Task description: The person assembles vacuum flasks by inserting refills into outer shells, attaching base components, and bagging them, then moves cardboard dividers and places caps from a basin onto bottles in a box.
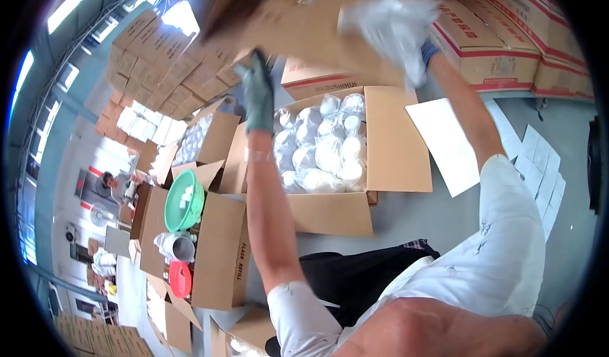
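Observation:
My left hand [257,93], in a green-grey glove, is raised at the lower left edge of a brown cardboard piece [317,24]; whether it grips the cardboard is unclear. Blurred by motion, my right hand [393,30] wears a white glove over the cardboard's right side, and its fingers cannot be made out. Below them stands an open carton [398,141] with its flaps spread. Inside it lie several white rounded items [328,152] wrapped in clear plastic.
At left, a carton [219,249] supports a green basin [184,199] and a red container [180,279]. Red-striped boxes [488,39] are stacked at upper right. White sheets [444,144] lie on the floor. A person [109,182] is in the far left background.

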